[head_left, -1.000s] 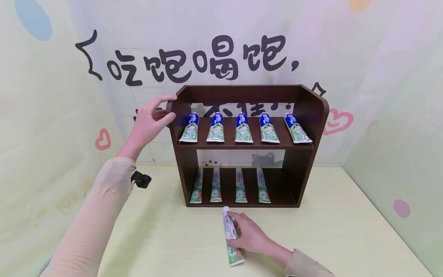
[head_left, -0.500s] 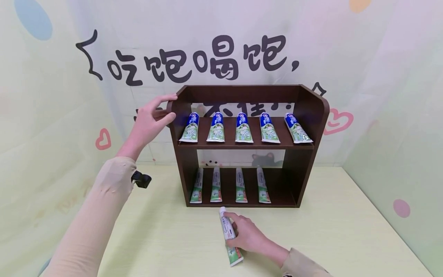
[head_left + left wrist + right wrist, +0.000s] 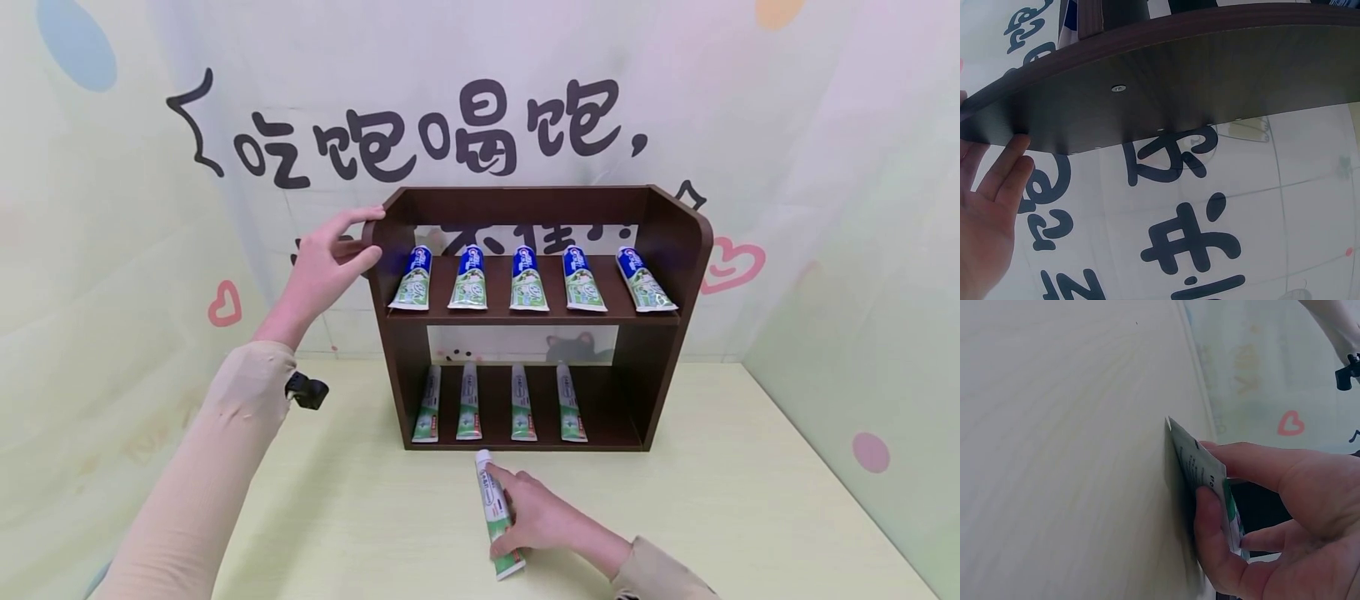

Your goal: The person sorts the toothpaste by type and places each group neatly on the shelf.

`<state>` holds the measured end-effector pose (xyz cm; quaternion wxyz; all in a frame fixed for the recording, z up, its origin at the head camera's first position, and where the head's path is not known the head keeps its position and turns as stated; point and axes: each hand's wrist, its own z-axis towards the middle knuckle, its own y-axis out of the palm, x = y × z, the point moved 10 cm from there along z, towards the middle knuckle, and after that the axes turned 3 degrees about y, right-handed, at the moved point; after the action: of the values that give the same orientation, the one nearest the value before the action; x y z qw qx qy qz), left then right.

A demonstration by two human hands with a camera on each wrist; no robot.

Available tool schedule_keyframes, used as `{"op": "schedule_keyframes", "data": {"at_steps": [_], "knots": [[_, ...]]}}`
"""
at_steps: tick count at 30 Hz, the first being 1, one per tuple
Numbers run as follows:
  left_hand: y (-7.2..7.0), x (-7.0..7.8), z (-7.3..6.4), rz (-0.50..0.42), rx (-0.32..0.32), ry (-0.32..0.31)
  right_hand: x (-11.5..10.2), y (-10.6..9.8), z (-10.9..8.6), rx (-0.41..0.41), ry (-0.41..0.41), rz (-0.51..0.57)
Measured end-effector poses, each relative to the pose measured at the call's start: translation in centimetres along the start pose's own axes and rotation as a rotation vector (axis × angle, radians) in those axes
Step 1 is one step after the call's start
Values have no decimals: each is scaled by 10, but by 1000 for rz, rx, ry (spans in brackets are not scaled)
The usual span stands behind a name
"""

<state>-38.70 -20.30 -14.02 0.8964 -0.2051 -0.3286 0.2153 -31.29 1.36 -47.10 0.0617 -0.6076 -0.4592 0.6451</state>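
Note:
In the head view my right hand (image 3: 543, 518) grips a white and green toothpaste tube (image 3: 492, 504) by its side, over the table in front of the shelf. The tube's white cap points toward the shelf and its flat end toward me. In the right wrist view, thumb and fingers pinch the tube (image 3: 1200, 465) close to the tabletop. My left hand (image 3: 326, 254) holds the upper left side of a dark brown two-tier shelf (image 3: 525, 318). The left wrist view shows fingers (image 3: 1013, 159) against the outer face of its side panel, with another fingertip past the edge.
Several blue and green toothpaste tubes (image 3: 528, 279) lie in a row on the upper tier. On the lower tier lie several white and green tubes (image 3: 522, 404), left of a bare stretch (image 3: 611, 412) by the right wall. A printed cloth backdrop (image 3: 480, 50) hangs behind the table (image 3: 750, 500).
The tube's capped end has swung a little to the left. My right thumb has slid down toward the tube's flat end. The left hand and the shelf stay where they were.

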Motion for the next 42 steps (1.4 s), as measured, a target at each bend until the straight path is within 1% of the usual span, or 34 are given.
{"op": "schedule_keyframes", "data": {"at_steps": [6,9,14,18,21,25,28,34,38,42], "knots": [[0,-1,1,-8,0,3,2,-2,2,-6,30,18],[0,0,1,1,0,-4,3,-1,2,-25,20,30],[0,4,0,36,1,-25,6,4,0,-92,-14,100],[0,3,0,32,1,-24,8,5,-2,-129,-28,162],[0,3,0,32,2,-25,11,4,-3,-146,-16,229],[0,4,-1,35,0,-25,15,2,-3,-182,9,349],[1,3,0,25,-4,-20,18,3,-3,-215,16,412],[1,2,0,20,-4,-24,24,4,-4,-252,23,475],[1,2,0,26,-4,-27,26,4,-5,-282,29,495],[1,2,0,25,-3,-25,27,6,-7,-317,13,515]]}}
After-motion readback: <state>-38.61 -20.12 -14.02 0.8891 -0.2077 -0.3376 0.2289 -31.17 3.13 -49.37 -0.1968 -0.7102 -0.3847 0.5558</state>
